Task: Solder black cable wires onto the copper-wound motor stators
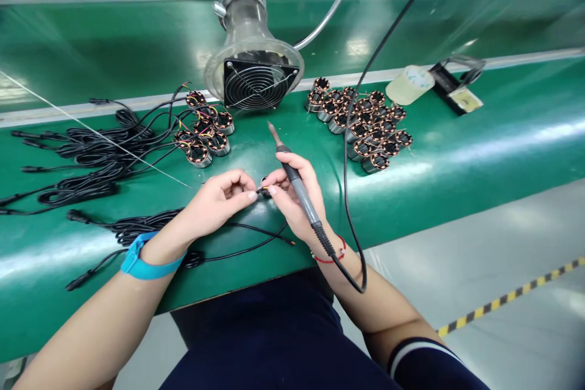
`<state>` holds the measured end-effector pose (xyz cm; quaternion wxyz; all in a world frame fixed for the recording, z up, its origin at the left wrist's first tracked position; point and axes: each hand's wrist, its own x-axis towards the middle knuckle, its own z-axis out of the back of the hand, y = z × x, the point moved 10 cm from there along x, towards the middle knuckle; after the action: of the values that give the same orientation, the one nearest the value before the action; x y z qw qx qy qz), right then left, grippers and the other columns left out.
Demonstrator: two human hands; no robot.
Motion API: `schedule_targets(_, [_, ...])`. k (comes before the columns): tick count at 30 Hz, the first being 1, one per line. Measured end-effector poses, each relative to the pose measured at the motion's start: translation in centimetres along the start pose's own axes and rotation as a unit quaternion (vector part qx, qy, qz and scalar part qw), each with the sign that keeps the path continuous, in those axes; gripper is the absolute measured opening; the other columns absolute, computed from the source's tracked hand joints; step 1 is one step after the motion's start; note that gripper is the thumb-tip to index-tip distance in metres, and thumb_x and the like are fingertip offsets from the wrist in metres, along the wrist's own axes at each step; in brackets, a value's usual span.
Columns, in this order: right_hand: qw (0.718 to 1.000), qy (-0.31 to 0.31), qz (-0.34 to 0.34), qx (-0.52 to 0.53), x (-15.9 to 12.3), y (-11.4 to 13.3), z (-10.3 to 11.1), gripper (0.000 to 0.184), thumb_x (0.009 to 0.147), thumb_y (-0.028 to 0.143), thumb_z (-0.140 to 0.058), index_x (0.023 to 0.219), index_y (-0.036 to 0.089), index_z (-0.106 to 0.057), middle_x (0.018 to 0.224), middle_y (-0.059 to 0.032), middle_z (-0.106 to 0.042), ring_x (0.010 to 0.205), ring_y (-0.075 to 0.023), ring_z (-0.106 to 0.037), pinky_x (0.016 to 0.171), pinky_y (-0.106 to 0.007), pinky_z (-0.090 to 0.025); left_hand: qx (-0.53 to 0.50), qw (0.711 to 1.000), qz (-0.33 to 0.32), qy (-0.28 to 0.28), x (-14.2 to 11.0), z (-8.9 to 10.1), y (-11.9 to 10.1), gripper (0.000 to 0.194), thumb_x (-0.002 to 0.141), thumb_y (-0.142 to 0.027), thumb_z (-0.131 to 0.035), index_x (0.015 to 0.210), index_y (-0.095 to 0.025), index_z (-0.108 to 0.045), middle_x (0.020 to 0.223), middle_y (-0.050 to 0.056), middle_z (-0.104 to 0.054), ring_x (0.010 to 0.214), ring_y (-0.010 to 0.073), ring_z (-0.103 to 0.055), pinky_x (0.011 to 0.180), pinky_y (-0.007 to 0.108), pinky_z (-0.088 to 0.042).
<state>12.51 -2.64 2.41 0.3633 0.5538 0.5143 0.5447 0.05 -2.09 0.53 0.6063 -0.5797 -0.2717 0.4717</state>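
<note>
My left hand point(223, 200) pinches the end of a black cable point(259, 191) between thumb and forefinger. Opposite it, the thumb and forefinger of my right hand point(299, 198) close on the thin yellow wire end of that cable. A soldering iron point(299, 186) also rests in my right hand, its tip pointing up and away over the table. Something dark, mostly hidden, sits just behind my fingertips. Below my hands lie coiled black cables point(148, 225) with connectors at the left and a loose wire end at the right.
Motor stators with wires attached point(198, 152) stand at the left beside bundled black cables point(86, 146). More copper-wound stators point(359, 131) are grouped at the right. A fan-fronted fume extractor point(260, 82), tape roll point(410, 85) and iron stand point(457, 90) line the back. The iron's cord point(346, 195) hangs across the right side.
</note>
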Motion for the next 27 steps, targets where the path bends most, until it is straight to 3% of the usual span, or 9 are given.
schedule_targets(3, [0.998,0.024,-0.018,0.051,0.0,-0.5,-0.5,0.048,0.084,0.016,-0.06,0.127,0.027,-0.042,0.086,0.0032,-0.065,0.076,-0.0095,-0.064,0.071,-0.025,-0.054,0.025,0.999,-0.046,-0.007,-0.3,0.1,-1.4,0.036,0.098,-0.042,-0.039,0.09,-0.017,-0.063,0.075,-0.001,-0.053,0.066,0.0106,-0.045,0.062,0.024,-0.035])
schedule_targets(5, [0.997,0.029,-0.031,0.062,0.0,-0.8,-0.7,0.049,0.083,0.018,-0.061,0.127,0.028,-0.042,0.085,0.004,-0.064,0.072,-0.0085,-0.063,0.069,-0.023,-0.054,0.066,0.996,-0.06,0.0,-0.5,-0.2,-1.9,0.043,0.1,-0.041,-0.031,0.083,-0.016,-0.063,0.072,-0.001,-0.052,0.065,0.0107,-0.045,0.064,0.025,-0.035])
schedule_targets(10, [0.999,0.04,-0.008,0.031,-0.4,0.1,-0.9,0.049,0.084,0.017,-0.063,0.128,0.03,-0.042,0.089,0.0036,-0.058,0.072,-0.0072,-0.061,0.068,-0.022,-0.055,0.152,0.986,-0.07,0.005,-0.7,-0.8,-2.2,0.04,0.099,-0.034,-0.036,0.069,-0.016,-0.054,0.07,-0.001,-0.053,0.068,0.0112,-0.05,0.067,0.025,-0.037])
schedule_targets(15, [0.997,0.045,0.05,-0.049,-0.6,1.6,-1.0,0.049,0.087,0.015,-0.059,0.13,0.03,-0.041,0.091,0.0024,-0.059,0.077,-0.0097,-0.063,0.073,-0.026,-0.057,0.185,0.979,-0.088,-0.017,-0.8,-0.8,-2.8,0.037,0.097,-0.03,-0.04,0.064,-0.017,-0.05,0.062,-0.002,-0.047,0.059,0.0105,-0.044,0.06,0.026,-0.034])
schedule_targets(20, [0.991,0.045,0.077,-0.103,-0.6,2.0,-1.0,0.048,0.087,0.015,-0.057,0.13,0.029,-0.041,0.086,0.0031,-0.058,0.075,-0.0103,-0.06,0.068,-0.027,-0.055,0.226,0.967,-0.117,-0.025,-1.1,-1.1,-3.5,0.04,0.097,-0.029,-0.042,0.059,-0.017,-0.046,0.061,-0.001,-0.048,0.067,0.0126,-0.045,0.067,0.027,-0.034])
schedule_targets(24, [0.988,0.039,0.094,-0.118,-0.8,2.2,-0.9,0.046,0.087,0.014,-0.056,0.129,0.028,-0.043,0.085,0.0035,-0.057,0.073,-0.0098,-0.057,0.068,-0.026,-0.052,0.085,0.996,-0.037,0.003,-1.0,-1.5,-2.0,0.024,0.094,-0.035,-0.048,0.082,-0.018,-0.059,0.077,0.0,-0.061,0.074,0.0129,-0.054,0.071,0.026,-0.04])
schedule_targets(27, [0.986,0.041,0.103,-0.126,-1.0,2.3,-1.0,0.047,0.087,0.013,-0.057,0.13,0.029,-0.044,0.085,0.0037,-0.058,0.072,-0.0096,-0.058,0.071,-0.026,-0.052,-0.051,0.998,0.033,0.031,-0.9,-2.1,-0.7,0.021,0.089,-0.037,-0.055,0.081,-0.017,-0.056,0.069,-0.003,-0.057,0.063,0.0108,-0.052,0.061,0.024,-0.041])
